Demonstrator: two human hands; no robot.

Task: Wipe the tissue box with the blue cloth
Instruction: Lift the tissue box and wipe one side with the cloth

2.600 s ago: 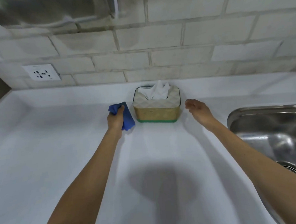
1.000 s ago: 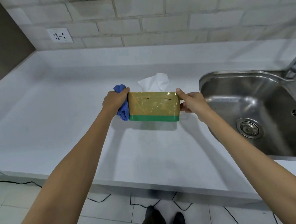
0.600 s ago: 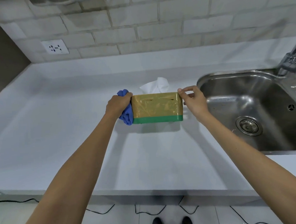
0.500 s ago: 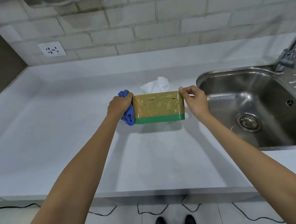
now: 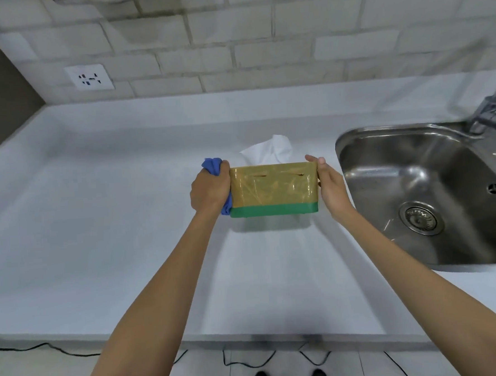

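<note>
The tissue box [image 5: 273, 187] is tan with a green band along its lower edge, and a white tissue [image 5: 270, 151] sticks out behind its top. It is held up above the white counter [image 5: 112, 225], its long side facing me. My left hand [image 5: 210, 190] is closed around the crumpled blue cloth [image 5: 212, 165] and presses it against the box's left end. My right hand [image 5: 329, 185] grips the box's right end, thumb on the top edge.
A steel sink [image 5: 427, 194] with a drain lies close to the right of the box, and its tap [image 5: 488, 109] rises at the far right. A wall socket [image 5: 89, 77] sits on the brick wall behind. Black cables [image 5: 251, 359] run across the floor below the counter edge.
The box has been lifted from the back of the counter and brought nearer to me, beside the sink. Over the last second it has stayed between both hands, with my right thumb shifting on top.
</note>
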